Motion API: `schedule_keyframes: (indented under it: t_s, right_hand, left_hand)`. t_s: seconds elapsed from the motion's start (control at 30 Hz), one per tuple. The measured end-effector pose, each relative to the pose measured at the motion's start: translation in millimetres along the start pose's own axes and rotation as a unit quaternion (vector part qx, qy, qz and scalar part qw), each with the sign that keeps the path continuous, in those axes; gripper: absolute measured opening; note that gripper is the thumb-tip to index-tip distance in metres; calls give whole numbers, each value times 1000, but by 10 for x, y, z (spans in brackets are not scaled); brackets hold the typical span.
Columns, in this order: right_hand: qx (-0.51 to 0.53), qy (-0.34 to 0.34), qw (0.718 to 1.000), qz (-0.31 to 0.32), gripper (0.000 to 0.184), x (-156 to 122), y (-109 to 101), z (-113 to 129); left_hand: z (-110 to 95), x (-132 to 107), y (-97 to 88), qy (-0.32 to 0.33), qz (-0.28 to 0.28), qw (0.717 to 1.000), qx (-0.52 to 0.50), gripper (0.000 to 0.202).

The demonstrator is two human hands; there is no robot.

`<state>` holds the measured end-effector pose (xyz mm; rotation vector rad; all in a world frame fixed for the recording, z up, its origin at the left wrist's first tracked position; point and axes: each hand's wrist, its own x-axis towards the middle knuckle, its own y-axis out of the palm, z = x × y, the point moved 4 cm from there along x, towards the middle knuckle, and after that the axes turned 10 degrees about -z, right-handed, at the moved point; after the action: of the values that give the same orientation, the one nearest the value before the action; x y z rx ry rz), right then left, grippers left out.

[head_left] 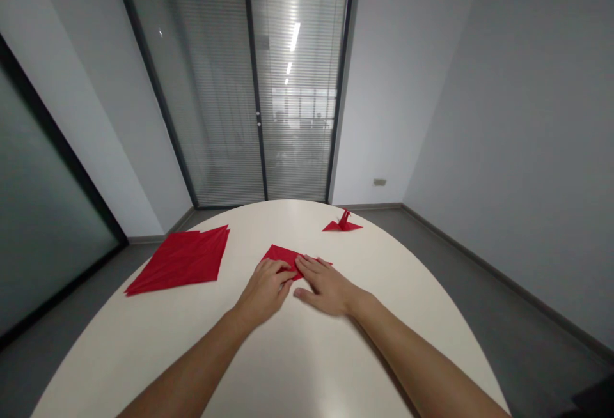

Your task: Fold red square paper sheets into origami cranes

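Observation:
A small folded red paper [282, 255] lies on the white round table [268, 354] in front of me. My left hand [265, 290] rests on its near edge with the fingers curled and pressed down onto the paper. My right hand [326, 287] lies flat beside it, fingers stretched out over the paper's right part. Both hands touch the same sheet, and most of it is hidden beneath them.
A stack of flat red paper sheets [181, 259] lies to the left on the table. A finished red paper crane [342, 224] stands at the far edge. Behind are a glass door with blinds [249, 85] and grey walls.

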<state>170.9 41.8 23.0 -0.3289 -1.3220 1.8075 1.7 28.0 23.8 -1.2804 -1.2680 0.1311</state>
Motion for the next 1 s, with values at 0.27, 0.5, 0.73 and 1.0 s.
schedule_keyframes:
  t_s: [0.27, 0.5, 0.73, 1.0]
  right_hand:
    - [-23, 49, 999, -5, 77, -20, -12, -110]
    - [-41, 6, 996, -76, 56, 7, -51, -147]
    - [-38, -32, 988, -143, 37, 28, -134, -118]
    - [-70, -62, 982, -166, 26, 51, -229, -51]
  left_hand:
    - [17, -4, 17, -4, -5, 1000, 0, 25]
    - [-31, -2, -14, -7, 5, 1000, 27, 19]
    - [-42, 20, -67, -19, -3, 998, 57, 21]
    - [-114, 42, -123, 18, -42, 998, 38, 17]
